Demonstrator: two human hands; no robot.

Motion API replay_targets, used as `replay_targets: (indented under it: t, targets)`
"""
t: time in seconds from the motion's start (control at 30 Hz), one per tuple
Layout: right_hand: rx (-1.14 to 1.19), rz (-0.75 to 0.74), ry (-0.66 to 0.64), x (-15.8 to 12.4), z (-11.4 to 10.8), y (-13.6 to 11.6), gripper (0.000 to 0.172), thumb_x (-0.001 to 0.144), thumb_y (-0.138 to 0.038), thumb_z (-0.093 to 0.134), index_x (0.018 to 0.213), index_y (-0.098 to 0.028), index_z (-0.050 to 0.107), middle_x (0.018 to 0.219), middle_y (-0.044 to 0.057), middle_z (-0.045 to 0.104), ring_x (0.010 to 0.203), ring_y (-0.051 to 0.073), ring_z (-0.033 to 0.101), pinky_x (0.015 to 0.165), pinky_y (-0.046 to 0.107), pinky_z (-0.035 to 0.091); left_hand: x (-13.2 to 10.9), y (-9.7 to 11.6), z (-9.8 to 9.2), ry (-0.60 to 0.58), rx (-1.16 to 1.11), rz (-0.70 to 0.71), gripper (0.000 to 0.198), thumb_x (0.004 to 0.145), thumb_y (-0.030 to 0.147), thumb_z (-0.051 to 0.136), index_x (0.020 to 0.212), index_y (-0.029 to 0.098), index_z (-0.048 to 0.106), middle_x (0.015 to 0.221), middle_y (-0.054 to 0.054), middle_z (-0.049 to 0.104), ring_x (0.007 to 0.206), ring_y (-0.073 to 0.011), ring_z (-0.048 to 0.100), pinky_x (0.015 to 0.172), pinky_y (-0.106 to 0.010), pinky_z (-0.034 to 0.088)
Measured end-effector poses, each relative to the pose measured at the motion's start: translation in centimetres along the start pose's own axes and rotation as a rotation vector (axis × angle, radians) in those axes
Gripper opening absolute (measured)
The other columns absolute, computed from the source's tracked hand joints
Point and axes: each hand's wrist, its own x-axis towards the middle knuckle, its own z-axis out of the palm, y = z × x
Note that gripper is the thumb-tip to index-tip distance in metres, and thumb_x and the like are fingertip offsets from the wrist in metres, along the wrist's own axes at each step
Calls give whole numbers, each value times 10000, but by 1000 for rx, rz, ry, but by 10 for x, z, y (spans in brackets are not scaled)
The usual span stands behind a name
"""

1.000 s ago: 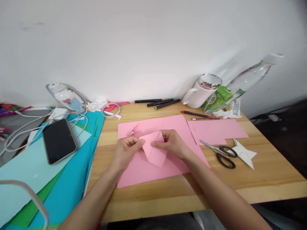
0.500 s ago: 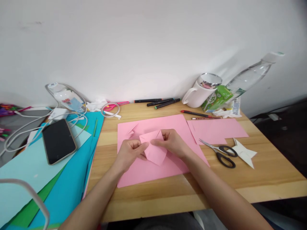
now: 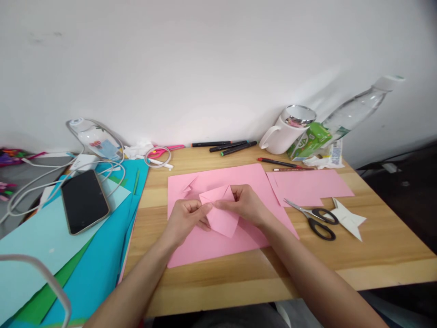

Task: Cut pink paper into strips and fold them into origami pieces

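Note:
A folded piece of pink paper (image 3: 223, 221) is held between both hands, above a larger pink sheet (image 3: 191, 250) on the table. My left hand (image 3: 186, 218) pinches its left edge, thumb on top and fingers behind. From the right, my right hand (image 3: 247, 202) grips the upper right part, its thumb pressed flat on the paper close to the left thumb. Creases run along the top of the folded piece. A small folded pink scrap (image 3: 188, 187) lies on the large sheet, up and left of the hands.
Black-handled scissors (image 3: 316, 218) and a white star-shaped paper (image 3: 348, 218) lie at the right, near pink offcuts (image 3: 307, 184). A mug (image 3: 283, 132), green carton (image 3: 310, 139) and bottle (image 3: 358, 107) stand behind. At left, a phone (image 3: 84, 200) rests on coloured sheets (image 3: 99, 264). Markers (image 3: 232, 146) line the wall.
Both thumbs have drawn slightly closer together on the folded pink paper, whose lower corner has shifted a little to the right. The surrounding things have not moved.

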Motion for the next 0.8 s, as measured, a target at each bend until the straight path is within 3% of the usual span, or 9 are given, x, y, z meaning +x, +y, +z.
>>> replay_targets:
  t: [0.2,0.47,0.63,0.8]
  targets:
    - [-4,-41,-5,0,-1,0,263,580,-334,761,655,-125,621,580,-18,572,494,91,467,445,208,355,0,-1,0,-15,-42,4,325,698,362,678,497,142,547,464,4,617,435,-129,617,431,-207,506]
    - [98,-51,-112,0,-3,3,285,584,-267,768,800,-119,655,761,30,643,623,134,551,558,247,428,-1,2,2,27,11,10,361,707,378,668,476,149,511,436,17,596,417,-119,606,435,-200,498]
    - [27,-39,-35,1,-2,5,264,635,-358,728,697,-124,623,638,-4,592,534,104,495,476,213,367,-1,3,2,58,83,43,380,723,376,652,468,148,486,435,14,605,423,-113,611,431,-178,484]
    - [-26,-44,8,2,0,6,320,653,-425,697,684,-120,608,598,-7,553,505,102,460,454,220,351,-2,1,2,-4,61,22,350,756,374,618,516,138,521,469,-7,639,442,-123,629,445,-185,500]
